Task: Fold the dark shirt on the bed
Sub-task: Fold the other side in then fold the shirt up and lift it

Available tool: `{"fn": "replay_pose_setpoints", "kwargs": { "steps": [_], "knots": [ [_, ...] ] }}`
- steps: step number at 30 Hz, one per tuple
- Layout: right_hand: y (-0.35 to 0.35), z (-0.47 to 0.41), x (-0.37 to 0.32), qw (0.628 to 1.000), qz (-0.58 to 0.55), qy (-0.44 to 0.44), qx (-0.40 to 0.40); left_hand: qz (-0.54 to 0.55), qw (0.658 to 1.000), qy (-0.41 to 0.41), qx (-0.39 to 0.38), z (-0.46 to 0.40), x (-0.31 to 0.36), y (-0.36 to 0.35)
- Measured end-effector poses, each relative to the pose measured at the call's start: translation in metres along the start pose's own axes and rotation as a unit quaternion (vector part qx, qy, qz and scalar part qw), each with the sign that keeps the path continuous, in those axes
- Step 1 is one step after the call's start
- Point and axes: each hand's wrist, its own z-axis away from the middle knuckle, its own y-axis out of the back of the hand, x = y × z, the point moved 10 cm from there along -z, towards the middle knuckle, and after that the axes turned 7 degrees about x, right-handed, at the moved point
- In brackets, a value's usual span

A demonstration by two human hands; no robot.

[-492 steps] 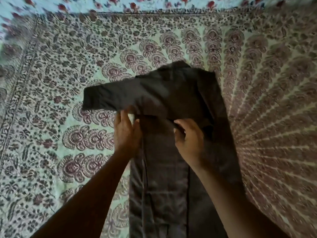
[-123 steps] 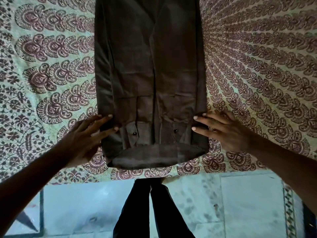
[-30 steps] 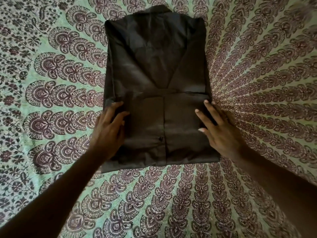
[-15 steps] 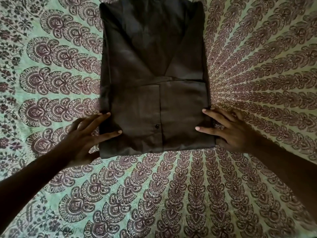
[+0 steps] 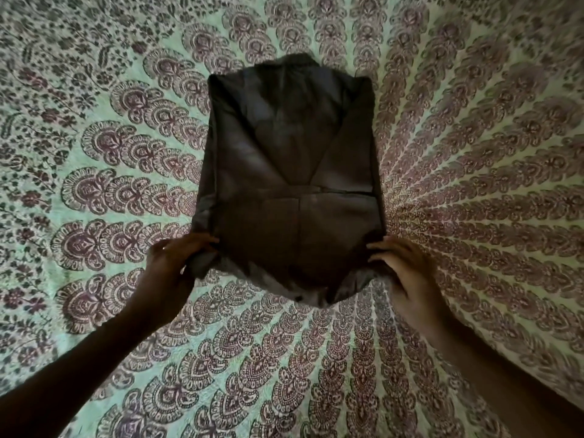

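Observation:
The dark shirt lies as a folded rectangle in the middle of the bed, collar end away from me. Its near edge is lifted off the sheet and sags in the middle. My left hand pinches the near left corner of the shirt. At the near right corner, my right hand grips the fabric with the fingers curled under it. Both forearms reach in from the bottom corners of the view.
A pale green bedsheet printed with maroon mandala petals covers the whole bed and fills the view around the shirt. No other objects show on it.
Half a second ago both hands lay flat beside the shirt's near edge. Now they grip its two near corners and have raised that edge off the sheet.

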Motion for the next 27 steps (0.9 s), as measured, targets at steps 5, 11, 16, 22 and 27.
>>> {"fn": "replay_pose_setpoints", "kwargs": {
  "steps": [5,11,16,22,27],
  "knots": [
    [0.029,-0.058,-0.008,0.976,-0.157,-0.133,0.073,0.098,0.986,0.104,0.086,-0.055,0.017,0.031],
    [0.059,-0.140,-0.004,0.962,-0.140,-0.146,0.182,0.081,0.962,0.175,0.191,-0.127,-0.003,0.056],
    [0.072,-0.217,0.003,0.952,-0.103,-0.142,0.249,0.068,0.954,0.143,0.254,-0.197,-0.002,0.066],
    [0.064,-0.315,0.025,0.941,-0.045,-0.196,0.271,-0.002,0.950,0.166,0.266,-0.286,-0.019,0.060],
    [0.032,-0.371,0.053,0.932,0.078,-0.314,0.162,-0.056,0.947,0.263,0.179,-0.331,-0.058,0.029]
  ]
}}
